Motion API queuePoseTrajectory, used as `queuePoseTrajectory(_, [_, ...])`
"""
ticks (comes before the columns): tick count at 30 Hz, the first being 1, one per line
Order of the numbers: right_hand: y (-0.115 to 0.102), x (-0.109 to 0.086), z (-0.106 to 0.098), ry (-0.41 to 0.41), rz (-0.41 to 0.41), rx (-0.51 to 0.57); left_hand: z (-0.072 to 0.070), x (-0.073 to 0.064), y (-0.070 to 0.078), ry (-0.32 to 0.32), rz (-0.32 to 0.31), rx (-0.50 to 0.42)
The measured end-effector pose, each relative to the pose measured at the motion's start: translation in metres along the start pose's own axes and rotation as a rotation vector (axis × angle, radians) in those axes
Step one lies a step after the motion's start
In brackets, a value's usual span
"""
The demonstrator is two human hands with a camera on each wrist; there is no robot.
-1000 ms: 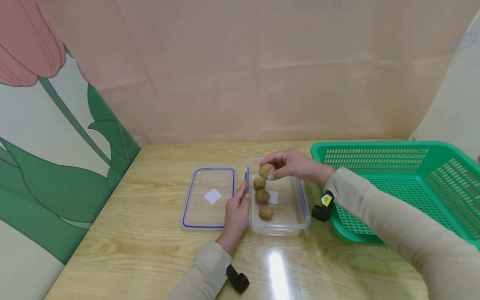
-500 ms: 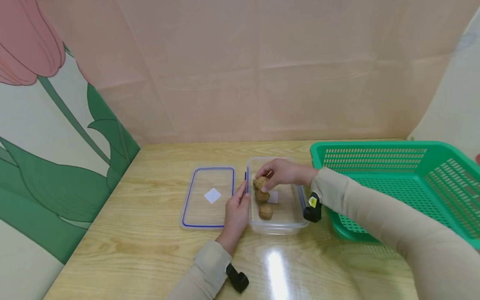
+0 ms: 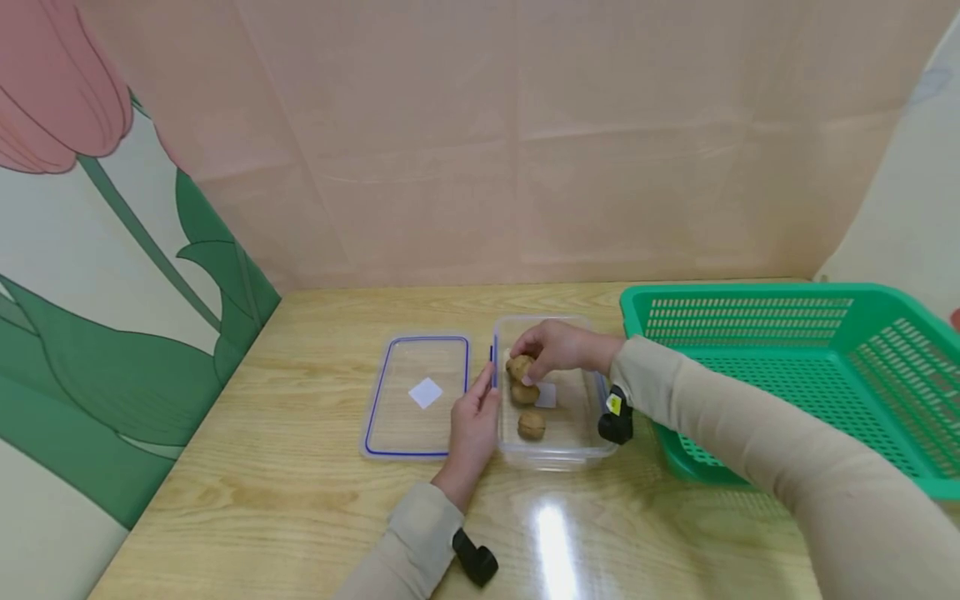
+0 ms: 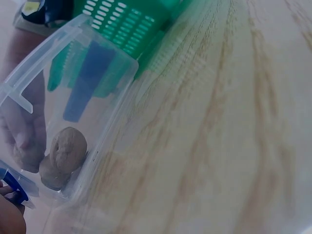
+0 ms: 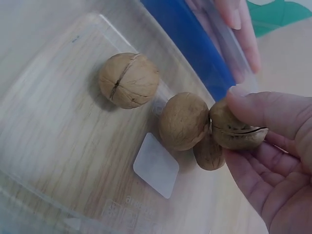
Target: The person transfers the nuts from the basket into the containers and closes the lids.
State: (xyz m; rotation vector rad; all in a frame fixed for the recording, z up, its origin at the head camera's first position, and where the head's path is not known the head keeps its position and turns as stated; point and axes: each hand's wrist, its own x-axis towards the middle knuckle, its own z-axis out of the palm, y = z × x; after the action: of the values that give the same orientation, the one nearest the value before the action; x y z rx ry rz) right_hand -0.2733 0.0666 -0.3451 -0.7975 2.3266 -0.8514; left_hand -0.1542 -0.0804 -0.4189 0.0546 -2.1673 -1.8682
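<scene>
A walnut point(image 5: 239, 129) is pinched between the thumb and fingers of my right hand point(image 3: 562, 346), low inside a clear plastic box point(image 3: 558, 457). It touches another walnut point(image 5: 184, 121) in the right wrist view, and a further walnut point(image 5: 209, 153) shows partly below them. Nearer the front of the box lies a separate walnut point(image 3: 532, 426). My left hand point(image 3: 474, 425) rests against the outside of the box's left wall, its fingers fairly straight. In the left wrist view, two walnuts point(image 4: 69, 148) show through the box wall.
Left of the box, a clear lid point(image 3: 401, 417) with a blue seal lies flat on the wooden table point(image 3: 300, 492). A large green basket point(image 3: 750, 292) stands close on the right. A white label point(image 3: 546, 395) shows at the box's bottom.
My right hand has come down and slightly toward me with its walnut, over the walnuts at the left wall. It barely moves in the last half second. My left hand stays put.
</scene>
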Motion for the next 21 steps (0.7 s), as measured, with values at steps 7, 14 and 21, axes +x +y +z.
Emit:
queuePoseTrajectory(7, [-0.0016,0.0000,0.0019,0.034,0.018,-0.037,-0.0006,0.0001,0.0002,-0.018,-0.022,0.004])
queuePoseTrajectory(14, [-0.0052,0.0013,0.0051,0.035,-0.021,-0.163,-0.0009,-0.0002,0.0012,-0.008,-0.012,0.005])
queuePoseTrajectory(21, [-0.0052,-0.0008,-0.0008,0.086,-0.038,-0.145,-0.0004,0.0004,-0.0018,0.000,-0.003,-0.007])
